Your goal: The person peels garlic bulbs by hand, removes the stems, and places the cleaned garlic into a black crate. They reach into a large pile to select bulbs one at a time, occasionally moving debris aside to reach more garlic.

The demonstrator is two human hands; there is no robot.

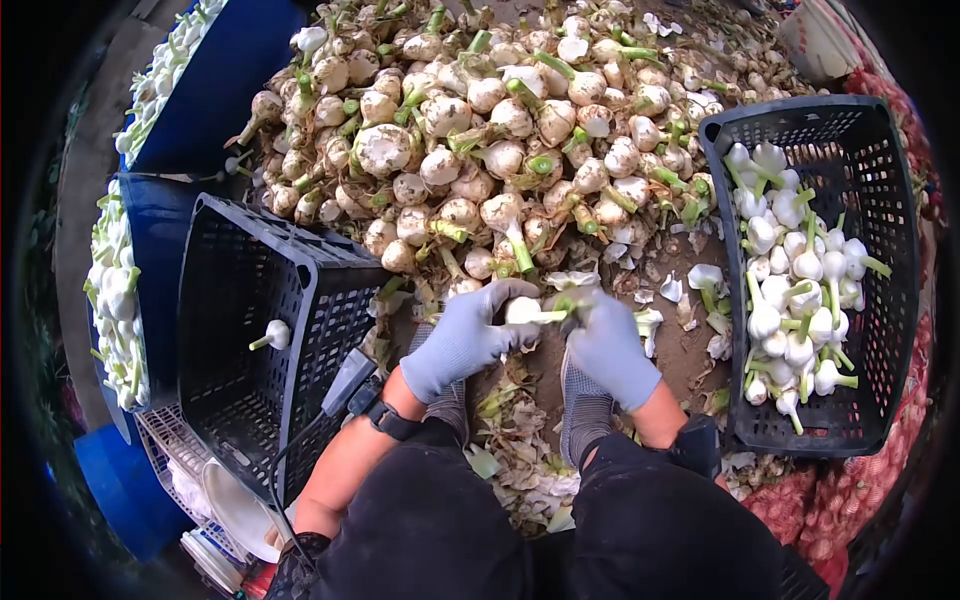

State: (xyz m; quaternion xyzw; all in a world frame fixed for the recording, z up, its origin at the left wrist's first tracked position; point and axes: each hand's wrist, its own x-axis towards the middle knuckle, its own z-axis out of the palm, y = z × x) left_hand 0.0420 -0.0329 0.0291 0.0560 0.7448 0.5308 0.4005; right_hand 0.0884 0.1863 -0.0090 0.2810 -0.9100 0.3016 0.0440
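Observation:
My left hand (470, 340), in a pale grey-blue glove, is closed around a white garlic bulb (521, 310) between thumb and fingers. The bulb's green stem points right, toward my other hand. My right hand (612, 342), in a matching glove and smeared by motion, has its fingers closed at the stem end, where a bit of green stalk (566, 303) shows. Just beyond both hands lies a large heap of unpeeled garlic (440, 120) with dirty skins and cut stalks. Peeled skins (525, 455) litter the ground between my shoes.
A black crate (885, 330) on the right holds peeled garlic bulbs (795, 290). Another black crate (235, 360), tipped at the left, has one bulb (277, 335) in it. Blue containers (155, 270) with white garlic stand farther left. Red mesh sacks (845, 510) lie at the lower right.

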